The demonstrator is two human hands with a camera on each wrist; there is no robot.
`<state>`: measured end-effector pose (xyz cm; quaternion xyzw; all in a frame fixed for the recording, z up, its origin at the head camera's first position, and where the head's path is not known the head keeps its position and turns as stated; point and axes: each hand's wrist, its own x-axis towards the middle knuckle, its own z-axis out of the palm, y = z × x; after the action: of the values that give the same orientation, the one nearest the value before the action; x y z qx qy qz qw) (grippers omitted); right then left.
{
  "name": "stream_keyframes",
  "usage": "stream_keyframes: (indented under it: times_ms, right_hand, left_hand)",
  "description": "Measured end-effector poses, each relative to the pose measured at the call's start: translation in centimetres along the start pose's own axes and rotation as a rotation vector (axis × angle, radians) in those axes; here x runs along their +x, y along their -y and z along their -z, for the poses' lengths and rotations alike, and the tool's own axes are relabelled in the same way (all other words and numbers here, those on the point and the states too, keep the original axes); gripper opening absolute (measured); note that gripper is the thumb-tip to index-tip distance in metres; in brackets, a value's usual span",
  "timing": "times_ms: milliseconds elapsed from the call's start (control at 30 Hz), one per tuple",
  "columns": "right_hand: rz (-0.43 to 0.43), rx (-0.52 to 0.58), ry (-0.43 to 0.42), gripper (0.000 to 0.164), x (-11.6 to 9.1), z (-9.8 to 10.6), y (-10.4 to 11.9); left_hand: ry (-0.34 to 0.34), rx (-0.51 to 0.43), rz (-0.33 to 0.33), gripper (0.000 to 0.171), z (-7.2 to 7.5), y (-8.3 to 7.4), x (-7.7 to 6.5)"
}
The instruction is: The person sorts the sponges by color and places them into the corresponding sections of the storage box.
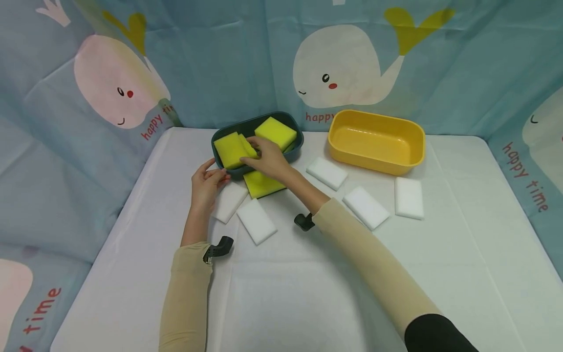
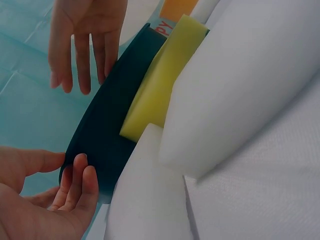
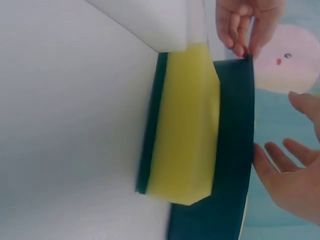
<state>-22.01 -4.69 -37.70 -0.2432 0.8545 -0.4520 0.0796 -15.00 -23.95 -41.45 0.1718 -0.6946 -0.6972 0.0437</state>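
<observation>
A dark teal plastic tub stands at the back of the table with several yellow sponges inside. My left hand pinches the tub's near left corner, thumb and fingers on either side of the rim, as the left wrist view shows. My right hand reaches over the tub's near rim, fingers spread and loosely extended above the sponges; whether a fingertip touches one is unclear. In front of the tub, another yellow sponge with a dark green underside leans near the wall. Beside it lie two white sponge blocks.
A yellow tub stands to the right of the teal one. Several white blocks lie in front of it on the white tablecloth. A whale-print curtain hangs behind the table.
</observation>
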Motion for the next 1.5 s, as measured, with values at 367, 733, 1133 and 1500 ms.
stream_keyframes:
  times_ms: [367, 733, 1133, 1500]
  right_hand:
    - [0.048, 0.062, -0.034, 0.059, -1.9, 0.8, -0.8]
    - [0.094, 0.114, -0.095, 0.047, -4.4, 1.0, -2.5]
    - [0.004, 0.064, -0.055, 0.047, -5.6, 1.3, -4.5]
    - [-0.062, -0.048, 0.100, 0.079, -5.1, 1.7, -5.8]
  left_hand:
    - [-0.007, 0.001, 0.000, 0.063, 0.0, -0.1, 0.0]
    - [-0.013, 0.006, 0.012, 0.063, -0.1, 0.0, 0.1]
    - [-0.019, -0.001, 0.021, 0.063, 0.0, 0.0, 0.2]
    - [-0.017, 0.018, 0.028, 0.063, -0.1, -0.1, 0.1]
